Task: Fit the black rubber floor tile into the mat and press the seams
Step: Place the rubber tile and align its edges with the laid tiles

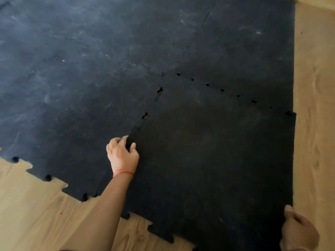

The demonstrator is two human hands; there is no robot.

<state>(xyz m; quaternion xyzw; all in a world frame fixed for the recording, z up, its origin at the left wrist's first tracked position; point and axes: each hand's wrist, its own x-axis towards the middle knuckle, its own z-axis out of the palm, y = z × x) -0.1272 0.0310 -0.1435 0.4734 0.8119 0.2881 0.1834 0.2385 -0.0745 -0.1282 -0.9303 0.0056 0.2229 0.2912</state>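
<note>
The right hand [297, 230] pinched the near right corner of the black tile [217, 160], thumb on top. Farther off, the left hand [122, 154] pinched the tile's left edge with curled fingers. Beyond that hand, small gaps showed along the seam with the mat [81, 69].

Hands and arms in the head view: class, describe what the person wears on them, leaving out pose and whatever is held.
Both are bare, with no gloves. The left hand has a thin orange-red band around the wrist, and its forearm shows no sleeve. The right hand is only partly in frame; no ring or band shows on it.
</note>
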